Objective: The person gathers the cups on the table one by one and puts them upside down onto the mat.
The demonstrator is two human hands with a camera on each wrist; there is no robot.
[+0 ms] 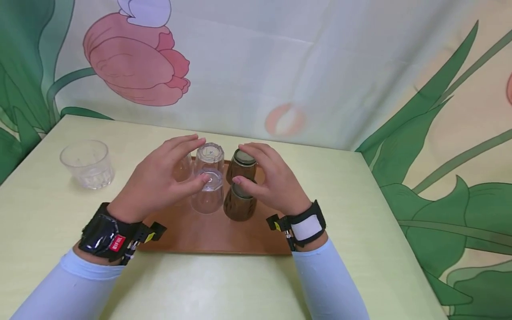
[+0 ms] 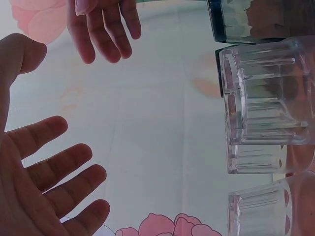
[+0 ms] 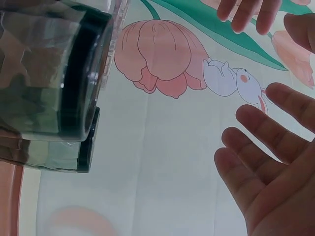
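Note:
My left hand (image 1: 154, 178) hovers over the left side of a brown tray (image 1: 216, 242), its fingers relaxed and nothing in them. Opposite it, my right hand (image 1: 278, 180) hovers likewise, with its palm turned inward. Between the two stand upside-down glasses on the tray: a clear glass at the back (image 1: 210, 154), another clear glass in front of it (image 1: 207, 198), and two dark tinted glasses, one behind (image 1: 236, 171) and one in front (image 1: 239, 206). A third clear glass (image 1: 184, 169) is partly hidden by my left hand. In both wrist views, spread fingers show apart from the glasses.
An upright clear tumbler (image 1: 88, 166) stands on the pale table (image 1: 352, 266), left of the tray. A cloth with printed flowers (image 1: 248, 58) hangs behind the table's back edge and down the right side.

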